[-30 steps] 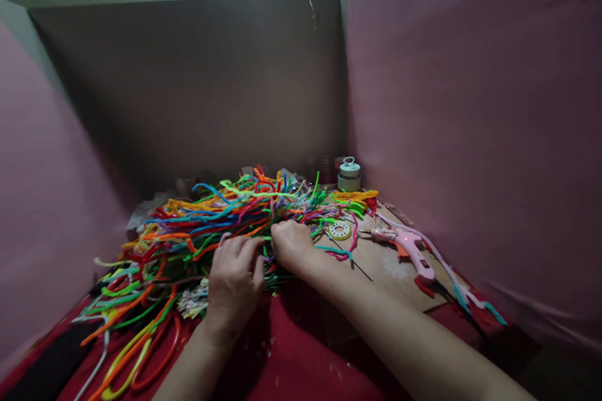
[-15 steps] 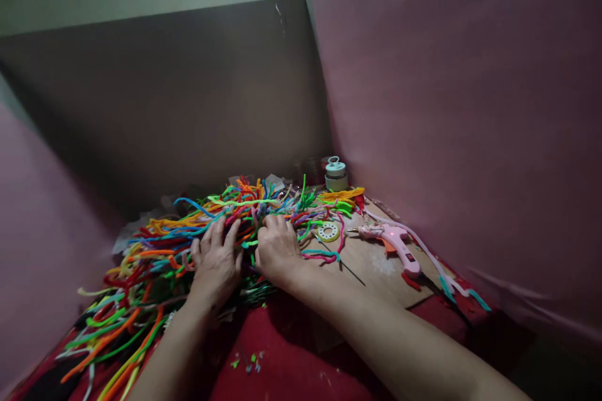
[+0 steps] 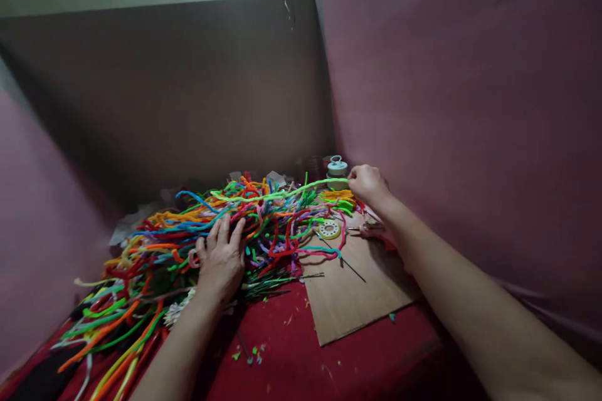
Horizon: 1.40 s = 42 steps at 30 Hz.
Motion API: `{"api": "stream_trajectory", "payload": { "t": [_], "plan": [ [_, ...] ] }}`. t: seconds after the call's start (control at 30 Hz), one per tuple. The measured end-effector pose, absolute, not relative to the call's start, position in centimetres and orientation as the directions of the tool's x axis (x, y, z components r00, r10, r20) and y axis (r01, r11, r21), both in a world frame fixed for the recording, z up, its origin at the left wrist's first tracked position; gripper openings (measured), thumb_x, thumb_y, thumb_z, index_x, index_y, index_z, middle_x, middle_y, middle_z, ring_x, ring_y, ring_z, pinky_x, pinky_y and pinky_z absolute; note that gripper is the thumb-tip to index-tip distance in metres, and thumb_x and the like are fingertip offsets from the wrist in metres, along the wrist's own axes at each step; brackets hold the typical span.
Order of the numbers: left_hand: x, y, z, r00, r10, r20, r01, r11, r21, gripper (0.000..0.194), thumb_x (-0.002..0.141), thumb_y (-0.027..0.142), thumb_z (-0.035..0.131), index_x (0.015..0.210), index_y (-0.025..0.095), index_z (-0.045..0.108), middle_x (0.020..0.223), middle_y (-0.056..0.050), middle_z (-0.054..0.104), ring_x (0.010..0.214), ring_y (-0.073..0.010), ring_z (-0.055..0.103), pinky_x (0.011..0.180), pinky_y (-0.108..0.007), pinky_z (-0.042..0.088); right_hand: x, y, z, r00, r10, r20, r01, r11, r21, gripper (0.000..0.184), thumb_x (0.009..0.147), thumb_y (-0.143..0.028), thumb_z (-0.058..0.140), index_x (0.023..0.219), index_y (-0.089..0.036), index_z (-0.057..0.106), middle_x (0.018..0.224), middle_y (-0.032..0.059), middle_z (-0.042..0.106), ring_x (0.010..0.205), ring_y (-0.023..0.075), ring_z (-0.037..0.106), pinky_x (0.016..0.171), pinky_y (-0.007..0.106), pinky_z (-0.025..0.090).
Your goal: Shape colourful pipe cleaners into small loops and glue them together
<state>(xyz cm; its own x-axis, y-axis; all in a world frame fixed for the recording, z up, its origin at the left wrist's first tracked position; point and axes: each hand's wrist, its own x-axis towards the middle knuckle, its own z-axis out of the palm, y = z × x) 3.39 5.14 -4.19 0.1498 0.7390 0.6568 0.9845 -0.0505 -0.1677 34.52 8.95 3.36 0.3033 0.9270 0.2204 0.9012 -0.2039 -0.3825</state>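
A big heap of pipe cleaners in many colours lies on the red cloth. My left hand rests flat on the heap with its fingers spread. At the far right of the heap my right hand is closed in a pinch on the end of a light green pipe cleaner. That strand stretches out straight over the top of the heap, from the hand leftward.
A cardboard sheet lies right of the heap, with a yellow ring and a thin wire on it. A small tape roll stands at the back. A pink glue gun is mostly hidden under my right arm. Pink cloth walls close both sides.
My right hand left the middle of the heap and moved up and right, drawing a light green pipe cleaner out. My left hand stayed on the heap with its fingers spread.
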Motion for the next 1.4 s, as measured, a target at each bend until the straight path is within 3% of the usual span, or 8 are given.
{"api": "stream_trajectory", "payload": {
  "t": [0.17,0.3,0.53,1.4],
  "plan": [
    [3.4,5.0,-4.2,0.162,0.743,0.650,0.984,-0.076,-0.158,0.043,0.086,0.023,0.034,0.128,0.018,0.047,0.142,-0.014,0.032,0.129,-0.0274,0.025,0.100,-0.049,0.017,36.8,11.7,0.5,0.316,0.948,0.026,0.902,-0.292,-0.319,0.030,0.067,-0.013,0.058,0.095,-0.012,0.068,0.093,0.0172,0.068,0.086,0.0262,0.064,0.064,0.028,0.046],
    [3.4,4.7,-4.1,0.184,0.748,0.638,0.981,-0.098,-0.168,0.044,0.086,0.023,0.034,0.127,0.016,0.047,0.141,-0.015,0.033,0.128,-0.0285,0.026,0.100,-0.048,0.019,36.7,12.5,-0.9,0.318,0.947,-0.032,0.906,-0.314,-0.284,0.033,0.064,-0.014,0.062,0.096,-0.011,0.068,0.095,0.0192,0.067,0.089,0.0262,0.064,0.065,0.027,0.047],
    [3.5,4.7,-4.1,0.191,0.744,0.641,0.979,-0.094,-0.182,0.044,0.085,0.023,0.036,0.127,0.017,0.047,0.141,-0.014,0.033,0.128,-0.0284,0.026,0.101,-0.048,0.017,36.9,12.9,-1.1,0.330,0.943,-0.035,0.905,-0.327,-0.273,0.036,0.069,-0.021,0.063,0.104,-0.012,0.066,0.097,0.0196,0.066,0.094,0.0238,0.062,0.070,0.024,0.046],
    [3.6,4.6,-4.1,0.209,0.733,0.647,0.974,-0.094,-0.208,0.045,0.082,0.021,0.039,0.125,0.014,0.049,0.139,-0.016,0.034,0.126,-0.0297,0.029,0.098,-0.048,0.023,36.9,10.6,-0.9,0.209,0.978,-0.011,0.930,-0.203,-0.306,0.032,0.070,-0.018,0.056,0.101,-0.019,0.067,0.103,0.0125,0.066,0.094,0.0238,0.062,0.070,0.028,0.047]
  ]
}}
